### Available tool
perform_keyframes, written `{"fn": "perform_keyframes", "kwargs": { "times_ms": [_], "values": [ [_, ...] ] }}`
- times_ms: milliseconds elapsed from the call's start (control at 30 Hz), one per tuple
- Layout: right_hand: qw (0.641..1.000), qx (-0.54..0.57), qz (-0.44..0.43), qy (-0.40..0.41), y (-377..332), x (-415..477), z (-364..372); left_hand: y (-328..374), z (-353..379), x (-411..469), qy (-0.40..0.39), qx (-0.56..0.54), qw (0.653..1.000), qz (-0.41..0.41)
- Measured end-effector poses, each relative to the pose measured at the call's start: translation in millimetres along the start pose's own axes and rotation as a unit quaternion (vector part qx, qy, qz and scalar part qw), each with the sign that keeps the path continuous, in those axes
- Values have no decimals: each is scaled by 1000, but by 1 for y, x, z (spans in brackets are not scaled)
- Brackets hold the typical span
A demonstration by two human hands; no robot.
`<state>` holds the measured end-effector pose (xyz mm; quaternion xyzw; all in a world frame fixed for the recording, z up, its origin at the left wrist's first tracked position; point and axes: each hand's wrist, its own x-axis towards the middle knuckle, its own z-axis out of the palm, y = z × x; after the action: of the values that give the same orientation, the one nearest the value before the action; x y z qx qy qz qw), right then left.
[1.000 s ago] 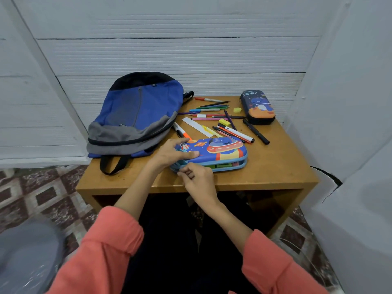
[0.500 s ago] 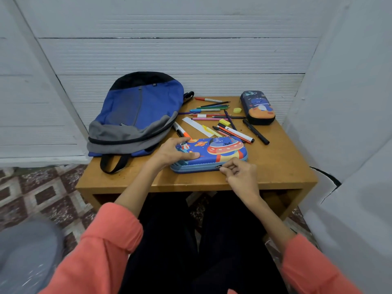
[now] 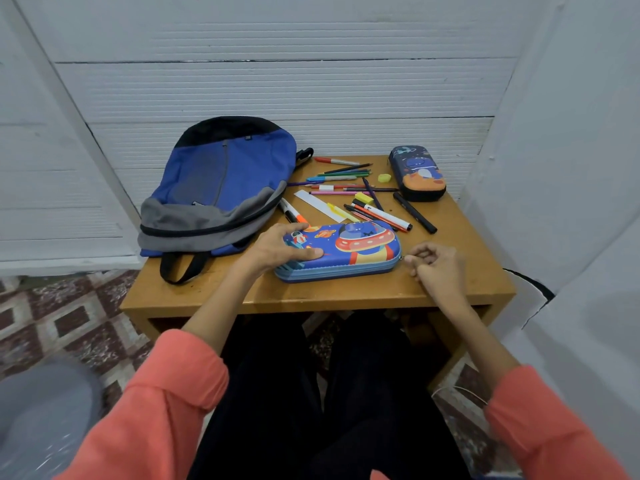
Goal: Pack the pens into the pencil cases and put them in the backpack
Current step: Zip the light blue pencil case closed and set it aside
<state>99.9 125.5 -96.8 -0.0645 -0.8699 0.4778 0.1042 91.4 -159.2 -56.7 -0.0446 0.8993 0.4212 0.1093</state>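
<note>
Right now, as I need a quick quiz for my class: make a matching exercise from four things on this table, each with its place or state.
Things:
1 backpack
2 UFO case
3 dark case
4 zip pull

Places or states:
A at the table's far right corner
B pinched by the right hand
C on the table's left side
D held by the left hand

Pairs: 1-C, 2-D, 3-A, 4-B.

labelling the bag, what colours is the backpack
The backpack is blue with grey and black panels, head view.
</note>
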Motion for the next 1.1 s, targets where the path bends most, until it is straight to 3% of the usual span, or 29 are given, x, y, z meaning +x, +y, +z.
{"fn": "perform_keyframes", "kwargs": {
  "times_ms": [733, 1100],
  "values": [
    [997, -74, -36, 1, -27, 63, 27, 6, -4, -4, -15, 16, 1000, 7],
    [984, -138, -93, -71, -45, 92, 43, 5, -4, -3, -12, 15, 1000, 0]
  ]
}}
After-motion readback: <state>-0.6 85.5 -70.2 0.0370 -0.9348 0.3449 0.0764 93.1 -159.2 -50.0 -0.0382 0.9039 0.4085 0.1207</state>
